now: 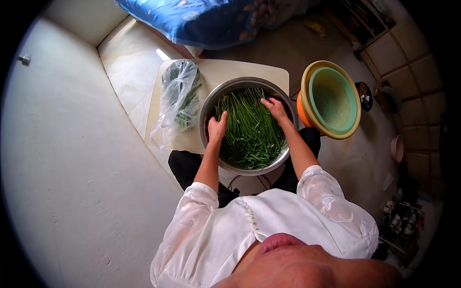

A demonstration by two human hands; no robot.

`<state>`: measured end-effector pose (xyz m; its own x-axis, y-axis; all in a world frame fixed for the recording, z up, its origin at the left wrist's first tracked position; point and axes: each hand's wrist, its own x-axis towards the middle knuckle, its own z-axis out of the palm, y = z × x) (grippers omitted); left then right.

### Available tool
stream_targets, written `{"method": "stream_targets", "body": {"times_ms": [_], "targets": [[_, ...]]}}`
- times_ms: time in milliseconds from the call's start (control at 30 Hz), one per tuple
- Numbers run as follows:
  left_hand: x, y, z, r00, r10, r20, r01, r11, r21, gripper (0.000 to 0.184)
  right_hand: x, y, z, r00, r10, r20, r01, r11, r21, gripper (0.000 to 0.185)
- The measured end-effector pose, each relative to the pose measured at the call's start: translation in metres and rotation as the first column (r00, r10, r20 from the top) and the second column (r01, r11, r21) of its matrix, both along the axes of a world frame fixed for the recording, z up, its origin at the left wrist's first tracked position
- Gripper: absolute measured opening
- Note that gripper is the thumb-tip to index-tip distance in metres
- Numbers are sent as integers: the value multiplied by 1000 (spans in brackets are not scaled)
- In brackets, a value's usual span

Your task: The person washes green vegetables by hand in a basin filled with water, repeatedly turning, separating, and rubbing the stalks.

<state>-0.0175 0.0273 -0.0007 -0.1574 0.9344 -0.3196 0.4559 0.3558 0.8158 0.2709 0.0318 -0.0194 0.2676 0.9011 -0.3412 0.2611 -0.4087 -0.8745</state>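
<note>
Two hands (218, 128) (276, 110), one metal basin (247, 83), one plastic bag (176, 98)

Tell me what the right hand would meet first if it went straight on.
Probably the green stalks in the metal basin: the right hand points inward, towards them, though the exact depth is unclear.

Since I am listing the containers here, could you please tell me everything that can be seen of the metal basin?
The metal basin is round, silver-grey and steel-looking, with a rounded rim. It stands open-side up in front of the person, overlapping the pale tabletop in view; its support underneath is hidden. Long green stalks fill much of it and lie against its inside. The left hand and right hand are at its opposite sides; whether they touch its wall is unclear.
</note>
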Motion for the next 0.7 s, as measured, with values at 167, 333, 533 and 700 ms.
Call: {"method": "stream_targets", "body": {"times_ms": [167,333,533,700], "targets": [[8,14,10,971,14,238,24,988,-155,75,-12,16,-26,1000,21,-7,-21,987,-160,79],[35,13,4,866,3,501,115,972,-205,70,-62,9,-4,955,87,-283,-151,965,-213,71],[51,1,8,982,-42,187,34,998,47,52,-84,-2,13,977,181,115,-186,982,38,52],[53,-12,37,998,-27,55,13,972,233,40,-80,-15,47,983,22,184,-73,958,277,46]]}}
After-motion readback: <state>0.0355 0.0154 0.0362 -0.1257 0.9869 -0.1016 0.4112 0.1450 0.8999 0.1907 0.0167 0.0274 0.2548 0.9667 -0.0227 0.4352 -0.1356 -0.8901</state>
